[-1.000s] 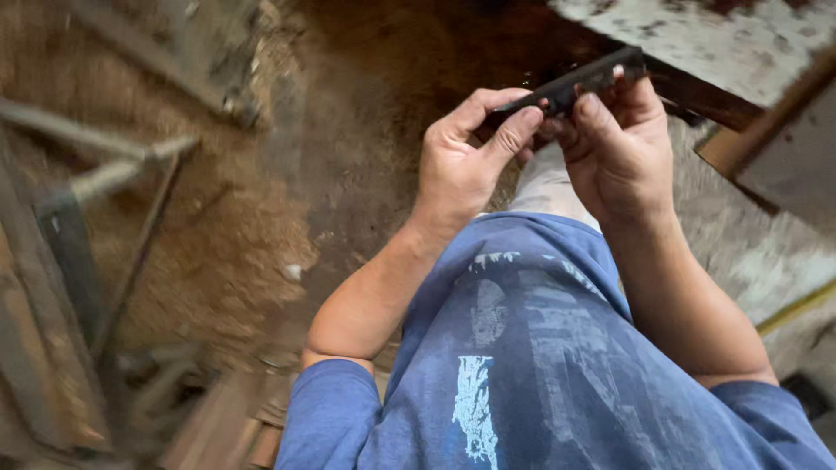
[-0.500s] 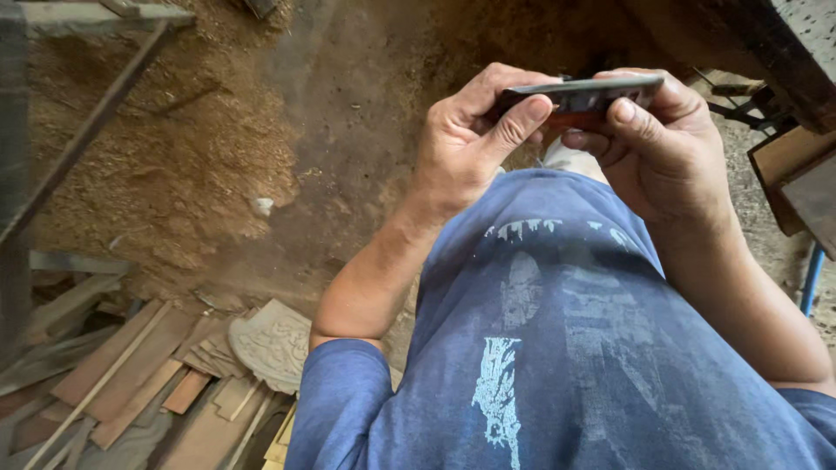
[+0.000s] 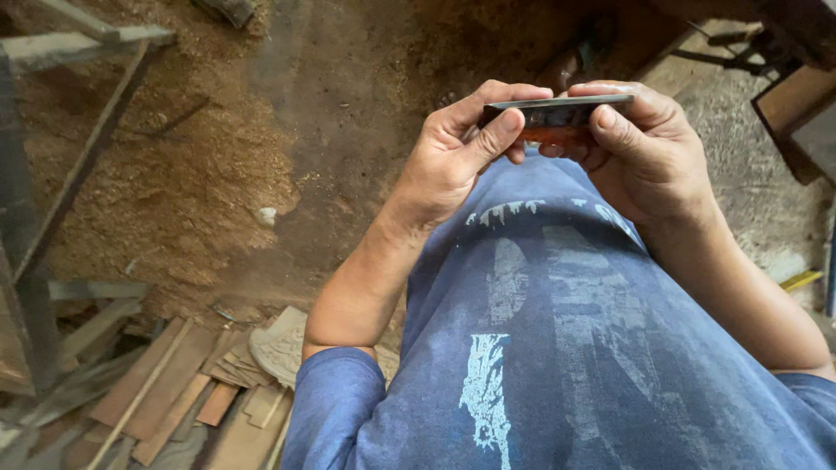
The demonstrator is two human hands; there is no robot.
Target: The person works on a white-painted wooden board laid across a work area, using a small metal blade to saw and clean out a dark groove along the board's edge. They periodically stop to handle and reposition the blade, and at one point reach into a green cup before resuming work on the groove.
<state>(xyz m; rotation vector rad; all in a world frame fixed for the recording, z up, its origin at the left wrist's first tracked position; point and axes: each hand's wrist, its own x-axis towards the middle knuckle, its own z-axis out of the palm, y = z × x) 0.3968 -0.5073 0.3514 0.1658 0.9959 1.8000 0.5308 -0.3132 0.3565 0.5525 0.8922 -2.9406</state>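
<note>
Open sawdust floor (image 3: 261, 130) lay left of the hands; wood offcuts (image 3: 174, 392) crowded lower left, metal frame (image 3: 78, 157) barred far left, blue-shirted torso (image 3: 566, 331) blocked below.

Left hand (image 3: 453, 157) and right hand (image 3: 649, 152) raised together, fingers (image 3: 496, 139) pinched, forearms bent

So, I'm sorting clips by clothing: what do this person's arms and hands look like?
Both hands, left and right, are bare: no gloves, rings or watch visible. The forearms are bare too. Short blue sleeves end above the elbows, part of a blue T-shirt with a faded pale print.
</note>
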